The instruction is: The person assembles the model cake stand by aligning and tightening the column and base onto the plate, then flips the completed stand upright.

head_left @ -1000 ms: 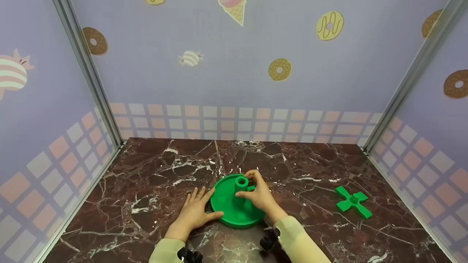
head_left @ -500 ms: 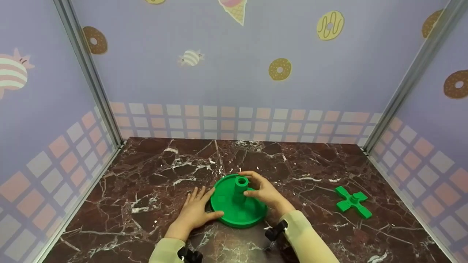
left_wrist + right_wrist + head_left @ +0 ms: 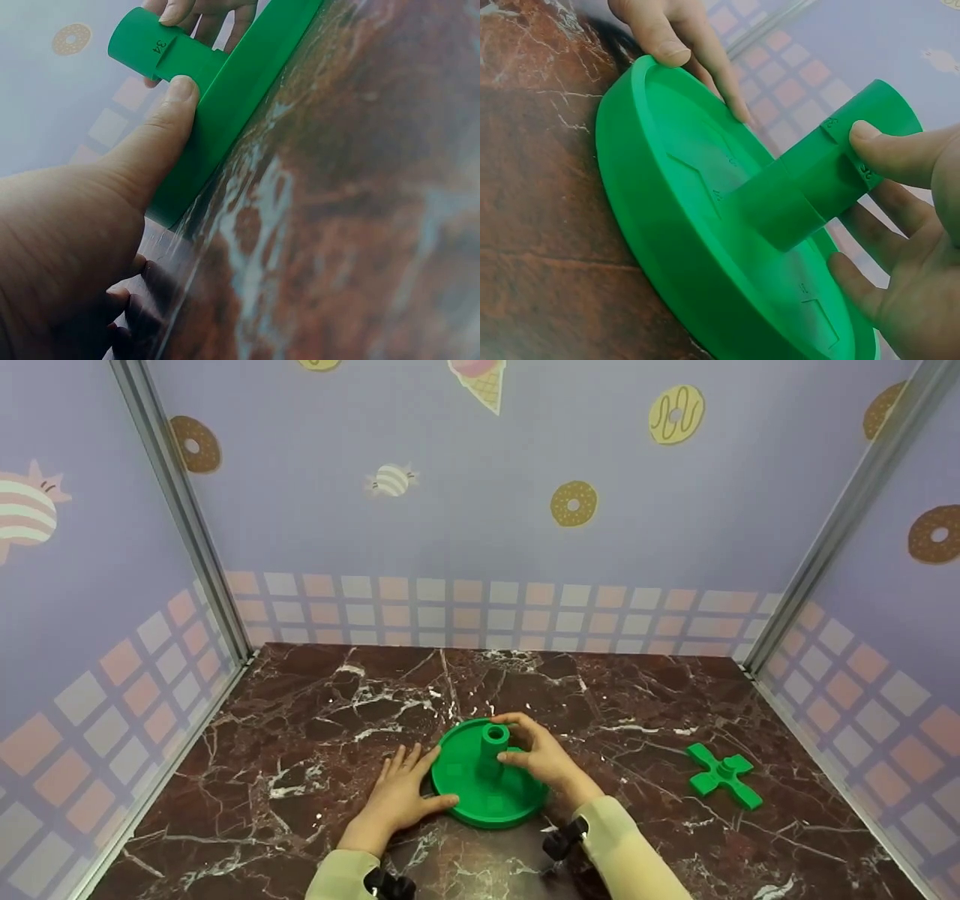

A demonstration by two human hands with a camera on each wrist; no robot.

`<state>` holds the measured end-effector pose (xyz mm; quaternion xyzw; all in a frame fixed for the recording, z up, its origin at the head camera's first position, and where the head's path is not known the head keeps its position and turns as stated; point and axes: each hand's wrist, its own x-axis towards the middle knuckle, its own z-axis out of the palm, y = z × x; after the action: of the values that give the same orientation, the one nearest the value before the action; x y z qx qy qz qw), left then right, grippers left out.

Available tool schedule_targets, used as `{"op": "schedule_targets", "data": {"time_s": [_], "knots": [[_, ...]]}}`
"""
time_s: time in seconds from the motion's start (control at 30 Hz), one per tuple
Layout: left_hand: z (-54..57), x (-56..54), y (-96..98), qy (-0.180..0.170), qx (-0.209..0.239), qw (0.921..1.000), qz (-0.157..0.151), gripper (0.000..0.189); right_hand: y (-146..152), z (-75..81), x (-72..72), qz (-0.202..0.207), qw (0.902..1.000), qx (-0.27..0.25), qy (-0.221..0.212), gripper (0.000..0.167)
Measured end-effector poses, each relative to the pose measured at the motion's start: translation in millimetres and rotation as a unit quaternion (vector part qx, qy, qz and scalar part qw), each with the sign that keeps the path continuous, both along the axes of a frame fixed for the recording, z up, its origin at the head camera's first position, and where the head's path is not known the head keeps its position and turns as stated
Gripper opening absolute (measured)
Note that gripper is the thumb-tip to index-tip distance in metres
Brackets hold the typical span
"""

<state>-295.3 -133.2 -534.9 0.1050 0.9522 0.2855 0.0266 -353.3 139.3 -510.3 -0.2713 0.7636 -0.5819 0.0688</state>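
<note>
A round green dish with a raised rim (image 3: 469, 799) lies on the table, and a hollow green post (image 3: 492, 751) stands upright from its middle. My right hand (image 3: 551, 757) holds the post near its top; the right wrist view puts the thumb (image 3: 870, 139) on one side and the fingers around the far side. At the dish's left edge, my left hand (image 3: 405, 791) spreads its fingers against the outside, with the thumb (image 3: 178, 94) laid over the rim. Small numbers mark the post. The post's far side is partly hidden by the right hand.
A green cross-shaped piece with a short central peg (image 3: 727, 769) lies to the right on the dark marbled table (image 3: 285, 720). Printed panels (image 3: 480, 540) enclose the table at the back, left and right.
My right hand has shifted slightly right, and its thumb has gone from across the post's front to the post's right side. The left hand, dish and cross-shaped piece stay put.
</note>
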Motion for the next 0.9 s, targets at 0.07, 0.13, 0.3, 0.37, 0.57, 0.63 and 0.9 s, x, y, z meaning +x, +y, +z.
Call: {"op": "schedule_targets", "data": {"time_s": [0.07, 0.13, 0.3, 0.37, 0.57, 0.63, 0.9], "knots": [[0.3, 0.2, 0.1, 0.002, 0.001, 1.0000, -0.001, 0.098, -1, -0.4, 1.1, -0.010, 0.9999, 0.001, 0.006, 0.053], [1.0, 0.8, 0.4, 0.002, 0.000, 1.0000, -0.001, 0.098, -1, -0.8, 2.1, -0.022, 0.9997, 0.003, 0.014, 0.052], [1.3, 2.1, 0.3, 0.005, 0.006, 1.0000, -0.005, 0.098, -4, -3.0, 3.3, -0.048, 0.9982, 0.000, 0.035, 0.053], [1.6, 2.7, 0.4, 0.008, 0.008, 0.9999, -0.005, 0.098, -6, -4.0, 3.7, -0.056, 0.9976, -0.009, 0.041, 0.053], [2.2, 3.5, 0.2, 0.013, 0.006, 0.9999, -0.006, 0.098, -10, -7.2, 5.1, -0.074, 0.9953, -0.026, 0.057, 0.053], [1.9, 3.4, 0.1, 0.012, 0.004, 0.9999, -0.006, 0.098, -11, -8.3, 5.7, -0.083, 0.9944, -0.021, 0.062, 0.052], [-0.3, 1.4, -0.5, 0.007, 0.000, 1.0000, -0.006, 0.098, -13, -10.7, 8.9, -0.107, 0.9913, 0.008, 0.076, 0.054]]}}
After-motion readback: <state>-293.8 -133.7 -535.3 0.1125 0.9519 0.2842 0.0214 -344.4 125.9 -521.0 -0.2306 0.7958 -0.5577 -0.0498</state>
